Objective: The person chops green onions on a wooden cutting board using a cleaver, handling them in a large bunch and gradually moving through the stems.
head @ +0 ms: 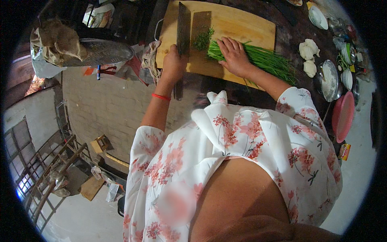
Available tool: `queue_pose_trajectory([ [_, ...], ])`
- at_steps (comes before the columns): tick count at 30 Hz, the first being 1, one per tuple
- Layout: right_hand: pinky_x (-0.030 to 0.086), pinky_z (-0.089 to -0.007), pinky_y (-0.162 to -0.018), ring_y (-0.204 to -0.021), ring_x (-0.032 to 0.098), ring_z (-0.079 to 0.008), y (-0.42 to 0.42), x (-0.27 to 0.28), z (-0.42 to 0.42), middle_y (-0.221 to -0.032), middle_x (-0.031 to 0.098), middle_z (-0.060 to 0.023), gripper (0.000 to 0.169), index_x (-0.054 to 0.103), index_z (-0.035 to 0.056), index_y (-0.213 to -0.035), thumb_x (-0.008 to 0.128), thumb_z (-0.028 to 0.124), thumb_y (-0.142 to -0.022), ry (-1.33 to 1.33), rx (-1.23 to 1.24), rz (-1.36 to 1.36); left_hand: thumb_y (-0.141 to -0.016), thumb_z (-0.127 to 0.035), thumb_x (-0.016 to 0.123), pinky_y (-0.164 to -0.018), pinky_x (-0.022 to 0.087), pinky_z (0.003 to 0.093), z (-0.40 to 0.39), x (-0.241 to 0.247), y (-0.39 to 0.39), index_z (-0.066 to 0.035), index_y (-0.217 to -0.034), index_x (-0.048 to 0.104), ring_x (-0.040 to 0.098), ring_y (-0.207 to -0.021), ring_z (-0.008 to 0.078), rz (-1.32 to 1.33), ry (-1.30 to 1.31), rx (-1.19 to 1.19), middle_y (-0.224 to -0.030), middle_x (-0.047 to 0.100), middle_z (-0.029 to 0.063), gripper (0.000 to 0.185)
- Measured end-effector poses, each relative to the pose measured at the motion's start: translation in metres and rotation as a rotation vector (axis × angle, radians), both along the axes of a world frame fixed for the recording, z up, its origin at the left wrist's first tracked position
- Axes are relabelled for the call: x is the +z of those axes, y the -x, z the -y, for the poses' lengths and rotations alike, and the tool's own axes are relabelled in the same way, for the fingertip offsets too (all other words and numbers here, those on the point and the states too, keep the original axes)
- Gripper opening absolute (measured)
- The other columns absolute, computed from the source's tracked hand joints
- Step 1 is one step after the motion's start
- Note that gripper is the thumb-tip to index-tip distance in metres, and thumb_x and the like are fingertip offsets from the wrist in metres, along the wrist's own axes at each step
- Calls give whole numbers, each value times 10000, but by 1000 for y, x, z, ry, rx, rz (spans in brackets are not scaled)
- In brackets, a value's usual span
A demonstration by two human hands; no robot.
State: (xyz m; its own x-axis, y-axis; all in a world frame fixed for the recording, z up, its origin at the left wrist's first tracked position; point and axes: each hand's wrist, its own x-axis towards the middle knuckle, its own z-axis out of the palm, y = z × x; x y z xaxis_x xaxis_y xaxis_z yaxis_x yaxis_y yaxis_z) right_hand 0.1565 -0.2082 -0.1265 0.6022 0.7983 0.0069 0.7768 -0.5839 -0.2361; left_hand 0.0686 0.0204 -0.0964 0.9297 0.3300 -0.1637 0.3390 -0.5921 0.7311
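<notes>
My left hand (174, 65), with a red band at its wrist, grips the handle of a large dark cleaver (183, 28). The broad blade stands nearly on edge over the left part of a wooden cutting board (242, 19). My right hand (234, 56) lies flat on a bundle of long green chives (269, 62), its fingers spread near the cut ends. Between the blade and the bundle sits a small heap of chopped greens (203, 40). The bundle's far tips reach past the board's right edge.
Right of the board are pale dough lumps (309, 50), a metal bowl (329, 80) holding white powder, and a pink basin (343, 116). A crumpled rag (151, 59) hangs at the board's left edge. Further left is a large round dark pan (104, 53).
</notes>
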Motion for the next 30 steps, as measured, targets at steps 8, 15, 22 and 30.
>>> queue_pose_trajectory([
  [8, 208, -485, -1001, -1235, 269, -350, -11, -10, -12, -1318, 309, -193, 589, 290, 2, -1303, 542, 134, -787, -82, -100, 88, -784, -112, 524, -593, 447, 443, 15, 16, 6, 6, -912, 429, 563, -710, 435, 13, 105, -59, -687, 563, 248, 198],
  [15, 192, -493, -1016, -1250, 248, -355, -10, 1, -18, -1339, 284, -212, 514, 280, -5, -1306, 427, 100, -824, 190, -82, 69, -787, -132, 532, -594, 448, 469, 22, 25, -12, 14, -896, 443, 568, -716, 432, 13, -80, -252, -700, 578, 256, 203],
  [22, 166, -501, -1030, -1292, 171, -344, -5, 21, -18, -1406, 173, -174, 653, 184, 43, -1372, 450, 370, -873, 298, -115, -17, -769, -128, 514, -585, 468, 449, 19, 75, -46, 57, -866, 469, 578, -708, 421, -123, -62, -458, -696, 572, 269, 214],
  [30, 166, -493, -1027, -1269, 208, -362, -5, 5, -17, -1386, 206, -197, 636, 214, 17, -1353, 431, 381, -880, 186, -129, 32, -759, -136, 483, -638, 470, 450, 27, 96, -65, 62, -817, 472, 580, -726, 429, -363, 104, -334, -747, 572, 284, 206],
])
